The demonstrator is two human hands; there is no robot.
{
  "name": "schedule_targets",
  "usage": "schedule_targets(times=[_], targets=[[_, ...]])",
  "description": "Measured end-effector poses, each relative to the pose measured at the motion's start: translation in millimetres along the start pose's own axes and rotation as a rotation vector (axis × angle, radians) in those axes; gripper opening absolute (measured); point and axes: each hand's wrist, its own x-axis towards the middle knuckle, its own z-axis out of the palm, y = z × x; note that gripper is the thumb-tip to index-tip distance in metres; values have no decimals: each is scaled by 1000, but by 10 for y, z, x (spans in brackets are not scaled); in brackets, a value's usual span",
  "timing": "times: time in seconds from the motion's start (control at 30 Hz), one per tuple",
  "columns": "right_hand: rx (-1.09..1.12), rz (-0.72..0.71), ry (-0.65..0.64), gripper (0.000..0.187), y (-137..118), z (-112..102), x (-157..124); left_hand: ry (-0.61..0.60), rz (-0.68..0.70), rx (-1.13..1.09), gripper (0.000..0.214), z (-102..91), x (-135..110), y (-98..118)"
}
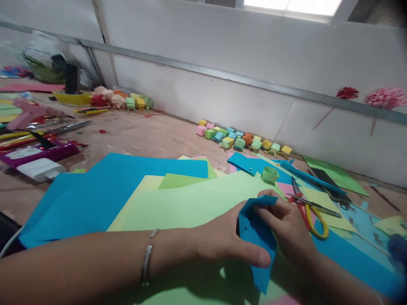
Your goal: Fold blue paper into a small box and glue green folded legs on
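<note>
Blue paper piece is above the near part of the light green sheet, its upper edge pinched in the fingers of the right hand while the fingers of the left hand grasp its side, thumb across the front. Right of that sheet lie scissors with red and yellow handles, and by its far right corner sits a small green paper box. Beyond the sheet, coloured paper cubes line the counter.

Hands holding bent blue paper over green sheet; scissors nearby.
</note>
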Motion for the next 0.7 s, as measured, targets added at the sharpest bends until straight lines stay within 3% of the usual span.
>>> schedule_targets(times=[0.13, 0.27, 0.4, 0.6, 0.7], targets=[[-322, -289, 100, 4, -12, -27, 8, 11, -34, -48, 70, 13, 11, 30], [-541, -560, 144, 36, -27, -36, 2, 7, -84, -68, 57, -13, 41, 1], [-675, -832, 179, 35, -86, -40, -18, 26, -117, -65, 40, -11, 53, -25], [-677, -925, 185, 22, -133, -54, -59, 83, -157, -59, 71, -16, 34, -32], [-693, -934, 175, 23, -110, -41, -58, 143, -123, 85, 77, -48, 26, -28]])
